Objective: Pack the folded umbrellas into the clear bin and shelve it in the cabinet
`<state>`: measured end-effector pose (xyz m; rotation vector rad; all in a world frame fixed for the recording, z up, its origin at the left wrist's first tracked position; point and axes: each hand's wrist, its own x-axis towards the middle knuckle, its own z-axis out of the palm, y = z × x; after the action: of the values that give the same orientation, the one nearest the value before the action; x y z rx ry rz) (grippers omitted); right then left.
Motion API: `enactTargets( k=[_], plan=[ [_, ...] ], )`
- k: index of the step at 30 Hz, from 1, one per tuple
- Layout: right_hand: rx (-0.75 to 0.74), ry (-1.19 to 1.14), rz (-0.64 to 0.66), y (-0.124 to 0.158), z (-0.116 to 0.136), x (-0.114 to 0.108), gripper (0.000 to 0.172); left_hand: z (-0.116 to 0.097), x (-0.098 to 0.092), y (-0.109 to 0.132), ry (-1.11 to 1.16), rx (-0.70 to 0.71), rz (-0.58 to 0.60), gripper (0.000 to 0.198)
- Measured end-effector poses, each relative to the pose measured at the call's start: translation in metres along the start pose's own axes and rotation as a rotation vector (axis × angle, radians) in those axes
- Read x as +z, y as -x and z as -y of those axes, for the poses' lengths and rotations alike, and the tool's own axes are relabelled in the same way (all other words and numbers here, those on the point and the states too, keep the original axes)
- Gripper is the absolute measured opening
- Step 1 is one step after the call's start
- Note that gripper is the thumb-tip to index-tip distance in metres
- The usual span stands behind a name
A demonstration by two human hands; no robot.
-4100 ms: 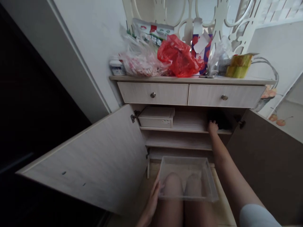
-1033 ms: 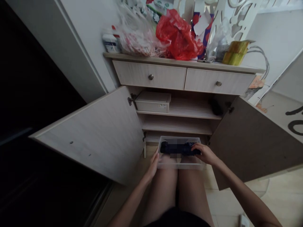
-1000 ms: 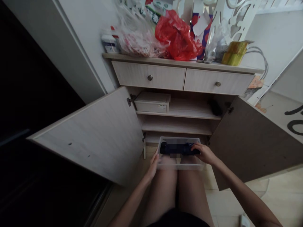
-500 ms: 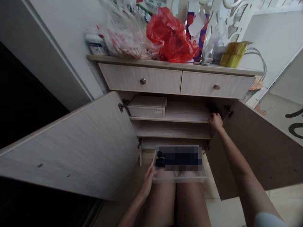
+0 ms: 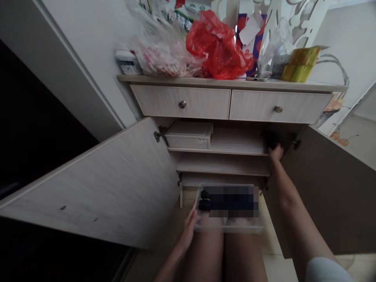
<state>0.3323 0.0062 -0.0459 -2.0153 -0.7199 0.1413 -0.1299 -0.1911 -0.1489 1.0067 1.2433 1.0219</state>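
A shallow clear plastic box point(image 5: 229, 229) rests across my thighs, with dark items point(image 5: 205, 205) inside, partly covered by a pixelated patch. My left hand point(image 5: 190, 227) grips the box at its left side. Far from it, my right hand point(image 5: 276, 152) reaches into the right end of the cabinet's upper shelf point(image 5: 232, 145). A dark item point(image 5: 269, 138) lies in shadow there, its kind unclear. The fingers of my right hand are at this item and look closed on it, though partly hidden.
Two cabinet doors, left point(image 5: 96, 188) and right point(image 5: 329, 188), stand swung outward on either side of me. A lidded pale box point(image 5: 188, 135) occupies the upper shelf's left end. On the cabinet top are a red plastic bag point(image 5: 219, 47), a clear bag point(image 5: 167, 55), a white bottle point(image 5: 128, 62) and yellow packaging point(image 5: 301, 64).
My right hand has gone from the upper shelf's front edge slightly deeper, up to the dark item. The whole view has shifted a little; my left hand keeps its hold on the box.
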Motion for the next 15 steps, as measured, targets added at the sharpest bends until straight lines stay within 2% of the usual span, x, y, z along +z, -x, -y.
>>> enactTargets(
  k=[4, 6, 9, 11, 15],
  plan=[
    [0.185, -0.353, -0.007, 0.018, -0.004, -0.028, 0.021, -0.007, 0.003, 0.003, -0.025, 0.025, 0.004, 0.093],
    [0.225, -0.543, 0.105, 0.038, -0.012, -0.046, 0.02, -0.007, 0.004, 0.004, -0.031, 0.048, 0.014, 0.093],
    [0.238, -0.796, 0.366, 0.076, -0.031, -0.082, 0.03, -0.005, 0.005, 0.002, -0.043, 0.038, 0.026, 0.09],
    [0.204, -0.799, 0.497, 0.103, -0.043, -0.108, 0.037, -0.003, 0.006, 0.001, -0.052, 0.012, 0.027, 0.088],
    [0.079, -0.631, 0.709, 0.152, -0.057, -0.152, 0.049, -0.001, 0.008, -0.001, -0.075, 0.01, 0.025, 0.085]
  ],
)
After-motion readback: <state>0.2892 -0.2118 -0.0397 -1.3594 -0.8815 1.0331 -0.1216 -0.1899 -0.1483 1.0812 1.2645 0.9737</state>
